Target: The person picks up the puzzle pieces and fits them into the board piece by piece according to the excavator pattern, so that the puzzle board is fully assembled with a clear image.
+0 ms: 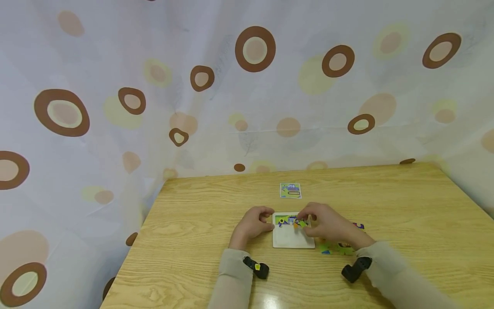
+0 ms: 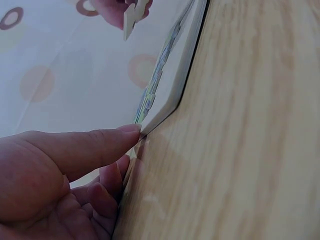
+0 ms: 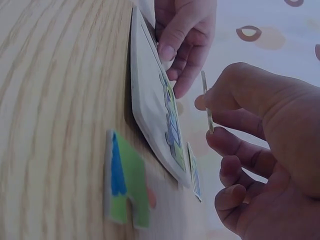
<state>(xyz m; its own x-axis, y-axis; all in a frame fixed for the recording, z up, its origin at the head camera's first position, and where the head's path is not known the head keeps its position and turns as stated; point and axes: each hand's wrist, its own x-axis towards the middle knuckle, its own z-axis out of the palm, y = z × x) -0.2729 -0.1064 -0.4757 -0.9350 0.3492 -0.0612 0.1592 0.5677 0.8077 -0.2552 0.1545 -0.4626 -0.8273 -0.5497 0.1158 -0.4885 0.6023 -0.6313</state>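
A white puzzle tray (image 1: 292, 240) lies on the table, with joined green, purple and yellow pieces (image 1: 283, 220) along its far side. At its left edge is my left hand (image 1: 252, 224); the thumb (image 2: 107, 145) presses the rim and the other fingers curl beside it. My right hand (image 1: 326, 222) holds a thin puzzle piece (image 3: 209, 112) between thumb and fingers, raised above the tray. The right wrist view shows this piece edge-on, so its picture is hidden there.
Loose puzzle pieces (image 1: 326, 248) lie right of the tray, partly under my right forearm; one green and blue piece (image 3: 129, 182) is close in the right wrist view. A small picture card (image 1: 290, 190) lies beyond the tray. A patterned curtain (image 1: 216, 107) borders the wooden table (image 1: 185, 240).
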